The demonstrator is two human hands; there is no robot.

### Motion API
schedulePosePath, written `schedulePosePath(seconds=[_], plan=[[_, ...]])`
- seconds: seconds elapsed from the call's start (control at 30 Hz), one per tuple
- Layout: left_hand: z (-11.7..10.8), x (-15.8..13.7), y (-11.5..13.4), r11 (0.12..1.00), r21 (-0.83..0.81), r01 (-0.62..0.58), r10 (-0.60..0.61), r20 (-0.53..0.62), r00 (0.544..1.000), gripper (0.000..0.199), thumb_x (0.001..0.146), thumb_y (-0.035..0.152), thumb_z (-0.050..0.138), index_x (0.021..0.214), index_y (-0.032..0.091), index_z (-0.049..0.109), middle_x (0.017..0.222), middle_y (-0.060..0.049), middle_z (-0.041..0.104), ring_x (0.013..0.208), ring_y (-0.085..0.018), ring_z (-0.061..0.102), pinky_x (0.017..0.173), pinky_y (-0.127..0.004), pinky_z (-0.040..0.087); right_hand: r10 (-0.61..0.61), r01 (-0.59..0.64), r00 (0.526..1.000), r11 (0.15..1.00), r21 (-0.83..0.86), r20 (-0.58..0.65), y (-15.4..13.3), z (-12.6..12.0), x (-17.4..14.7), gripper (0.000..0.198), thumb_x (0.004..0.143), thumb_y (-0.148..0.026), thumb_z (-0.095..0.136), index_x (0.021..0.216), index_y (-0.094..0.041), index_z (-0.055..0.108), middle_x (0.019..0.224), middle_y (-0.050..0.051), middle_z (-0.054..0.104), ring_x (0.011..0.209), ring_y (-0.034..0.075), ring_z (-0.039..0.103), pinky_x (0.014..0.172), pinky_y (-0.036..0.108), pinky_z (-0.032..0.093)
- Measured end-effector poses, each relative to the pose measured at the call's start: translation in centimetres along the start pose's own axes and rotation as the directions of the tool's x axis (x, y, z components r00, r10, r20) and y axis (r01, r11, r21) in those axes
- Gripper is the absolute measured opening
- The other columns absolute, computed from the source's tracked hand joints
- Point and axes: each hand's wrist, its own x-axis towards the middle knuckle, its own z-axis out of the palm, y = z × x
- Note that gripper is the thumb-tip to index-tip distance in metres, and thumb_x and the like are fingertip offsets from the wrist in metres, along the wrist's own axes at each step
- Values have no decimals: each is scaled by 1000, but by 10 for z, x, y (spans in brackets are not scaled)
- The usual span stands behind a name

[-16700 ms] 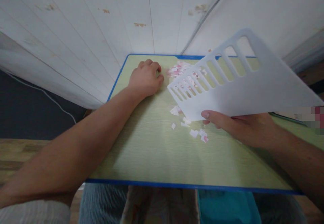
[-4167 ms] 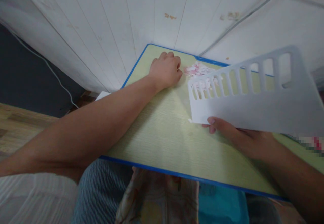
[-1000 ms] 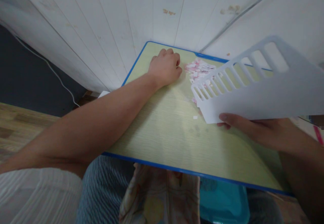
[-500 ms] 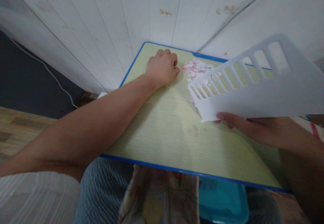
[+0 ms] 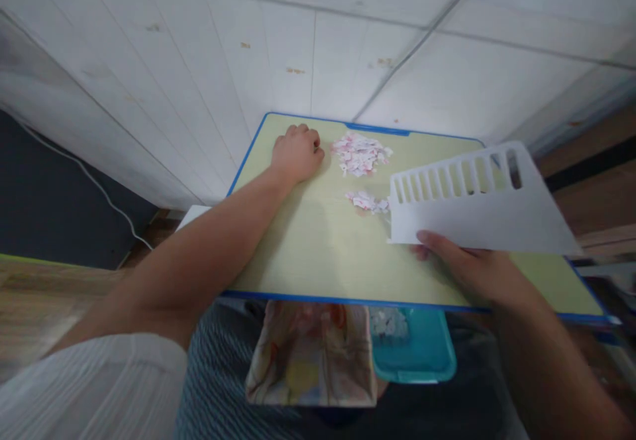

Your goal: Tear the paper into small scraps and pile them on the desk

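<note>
A white plastic panel with a row of long slots [image 5: 477, 221] is in my right hand [image 5: 462, 261], thumb on its face and fingers behind its lower edge. It is tilted above the table, its left end beside a small heap of white and pink paper scraps [image 5: 365, 201]. A larger pile of such scraps [image 5: 358, 154] lies further back. My left hand [image 5: 298, 154] rests on the tabletop left of that pile, fingers curled into a loose fist; I see nothing in it.
The pale yellow table [image 5: 318, 261] has a blue rim and stands against a white plank wall [image 5: 278, 36] with a cable. Below its near edge are an open patterned fabric pouch [image 5: 313, 387] and a teal plastic container [image 5: 422, 354] with whitish bits inside.
The slotted panel has moved lower and away from the camera in my right hand, uncovering more of both scrap heaps. My left hand keeps its place by the pile. The view has shifted.
</note>
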Motion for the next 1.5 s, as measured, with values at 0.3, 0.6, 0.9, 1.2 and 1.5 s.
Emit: schedulePosePath(seconds=[0.3, 0.6, 0.9, 1.2, 1.5], plan=[[-18, -41, 16, 985, 158, 72, -73, -1, 997, 48, 111, 23, 46, 149, 18, 75, 161, -24, 71, 151, -43, 61, 121, -59, 50, 314, -151, 933, 780, 607, -172, 7, 34, 15, 32, 84, -55, 85, 77, -24, 77, 71, 8, 81, 60, 24, 70, 67, 39, 63], [-35, -93, 17, 960, 253, 119, -141, 74, 987, 47, 115, 32, 43, 149, 17, 72, 162, -24, 71, 153, -39, 62, 121, -52, 52, 454, -304, 888, 689, 659, -65, 16, 40, 37, 36, 113, -45, 82, 135, -17, 79, 133, 13, 82, 110, 27, 81, 97, 46, 71], [-22, -61, 13, 961, 234, 148, -153, 1, 988, 52, 112, 31, 48, 153, 10, 72, 161, -27, 70, 153, -43, 64, 125, -59, 55, 412, -341, 911, 733, 589, 16, 17, 38, 56, 34, 112, -44, 82, 131, -16, 80, 125, 12, 84, 99, 24, 83, 87, 42, 72], [-6, 1, -2, 975, 55, 217, -207, -137, 969, 50, 105, 24, 59, 153, 17, 69, 164, -23, 69, 156, -42, 63, 129, -57, 55, 92, -140, 989, 847, 514, 119, 6, 13, 98, 23, 82, -36, 79, 68, -18, 77, 65, 10, 79, 53, 19, 68, 56, 31, 59], [27, 50, -22, 998, -2, 65, -63, -231, 971, 52, 94, 9, 60, 143, 25, 71, 154, -16, 73, 151, -39, 67, 133, -59, 55, -41, -65, 958, 934, 353, 285, 10, 15, 76, 34, 95, -45, 79, 66, -28, 76, 64, 4, 77, 61, 23, 76, 66, 34, 67]])
